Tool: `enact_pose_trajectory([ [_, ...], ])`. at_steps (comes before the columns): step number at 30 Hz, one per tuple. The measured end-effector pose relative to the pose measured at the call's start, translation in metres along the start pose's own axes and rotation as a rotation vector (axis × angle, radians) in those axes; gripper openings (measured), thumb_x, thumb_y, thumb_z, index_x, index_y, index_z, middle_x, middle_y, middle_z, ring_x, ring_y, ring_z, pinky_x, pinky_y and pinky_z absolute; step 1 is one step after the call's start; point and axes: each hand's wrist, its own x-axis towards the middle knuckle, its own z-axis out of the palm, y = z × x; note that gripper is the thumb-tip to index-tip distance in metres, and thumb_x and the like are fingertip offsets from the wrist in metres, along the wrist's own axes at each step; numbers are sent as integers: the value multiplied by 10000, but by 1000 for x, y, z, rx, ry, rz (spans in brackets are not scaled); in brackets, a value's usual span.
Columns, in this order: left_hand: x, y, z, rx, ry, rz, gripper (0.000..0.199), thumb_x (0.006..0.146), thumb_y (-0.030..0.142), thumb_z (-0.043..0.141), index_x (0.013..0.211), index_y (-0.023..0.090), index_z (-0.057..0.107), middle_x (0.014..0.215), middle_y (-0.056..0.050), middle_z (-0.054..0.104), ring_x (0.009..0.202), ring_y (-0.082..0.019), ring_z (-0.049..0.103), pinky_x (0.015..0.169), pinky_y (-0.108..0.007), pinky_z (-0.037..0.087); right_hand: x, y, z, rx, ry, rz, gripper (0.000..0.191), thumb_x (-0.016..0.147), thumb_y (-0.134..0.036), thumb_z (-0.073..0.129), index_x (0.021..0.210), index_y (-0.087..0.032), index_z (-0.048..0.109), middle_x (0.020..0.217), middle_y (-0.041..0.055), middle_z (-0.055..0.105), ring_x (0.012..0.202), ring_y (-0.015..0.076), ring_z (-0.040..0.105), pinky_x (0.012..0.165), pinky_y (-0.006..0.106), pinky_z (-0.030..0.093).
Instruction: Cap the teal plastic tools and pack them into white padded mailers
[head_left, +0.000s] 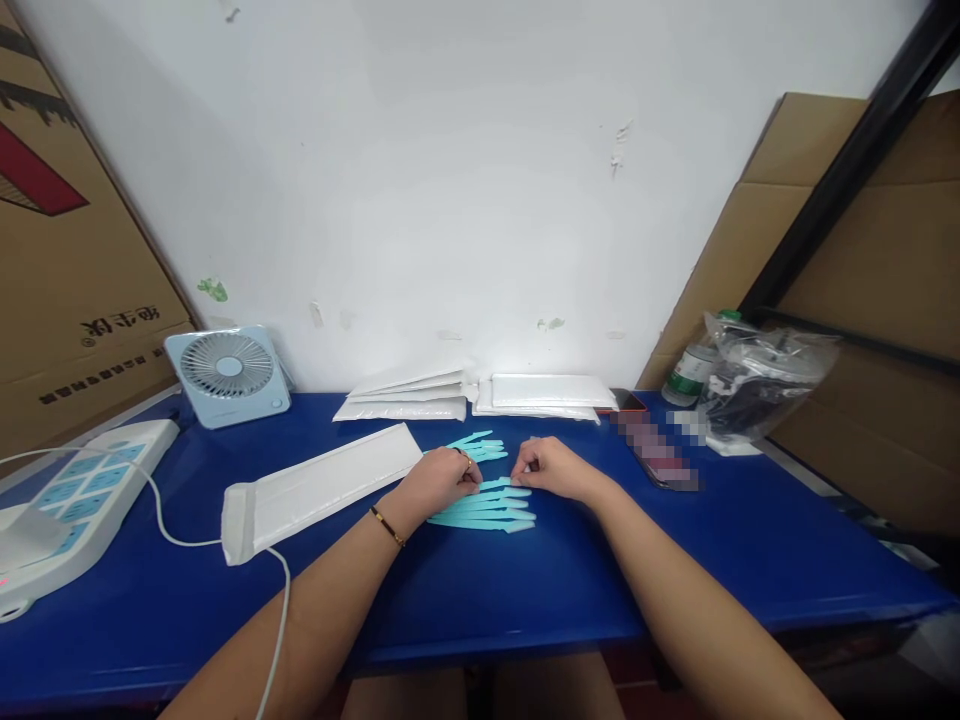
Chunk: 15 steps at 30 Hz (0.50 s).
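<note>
Several slim turquoise sticks with stepped tips, which look like eyebrow razors (487, 523), lie fanned out side by side on the blue table. My left hand (439, 482) reaches over their left ends, with its fingers closed on the uppermost razor of this group. At that razor's right tip, the thumb and fingers of my right hand (551, 468) are pinched together. Just beyond my left hand is a second small bunch of turquoise razors (487, 445), partly hidden by it. A white padded mailer (330, 487) lies slantwise to the left of my left hand.
White padded mailers (409, 395) are stacked against the wall, with another stack (551, 392) beside them. A blue fan (232, 375), a power strip (97, 490) and a white cable (283, 580) are on the left. On the right are a phone (656, 450), a bottle (688, 375) and a plastic bag (757, 385).
</note>
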Motion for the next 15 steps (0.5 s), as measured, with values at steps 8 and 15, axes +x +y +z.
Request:
enact_pose_trajectory([
  [8,0,-9,-7,170,162,-127,206,821,333,566,948,209,671,1021,-45,636,867,-186,602,750,-275,430,-5,27,-25,-196,249,47,191,792,-179,550,888,-209,712,918,33,654,787,157,590,700,255,430],
  [15,5,-6,-1,246,148,-152,135,808,266,545,827,213,667,883,-28,661,824,-186,605,718,-287,401,7,11,-9,-551,137,-16,129,800,-261,600,867,-225,704,887,45,651,892,204,565,798,319,354],
])
